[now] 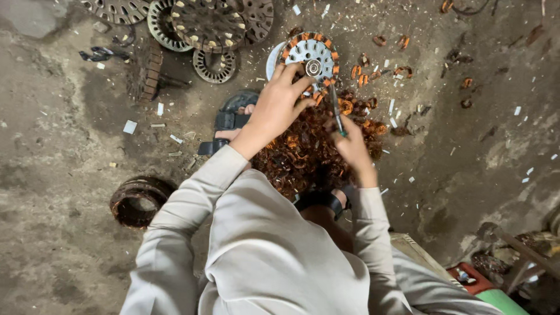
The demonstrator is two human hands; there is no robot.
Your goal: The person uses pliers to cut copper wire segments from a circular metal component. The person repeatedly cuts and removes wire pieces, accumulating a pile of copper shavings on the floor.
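Note:
My left hand (277, 105) grips the lower left edge of a round motor stator (309, 53), a grey metal disc ringed with orange copper coils. My right hand (351, 146) is closed on a thin tool (335, 104) whose tip points up at the stator's lower rim. Below both hands lies a heap of pulled copper wire (303, 149). Pale sleeves cover both arms.
Several bare stator discs (204, 23) are stacked at the top left. A rusty wound ring (139, 201) sits on the dirt floor at left. Loose copper coils (402, 73) and white scraps are scattered right. Sandalled feet (230, 119) flank the heap. A red box (469, 277) sits bottom right.

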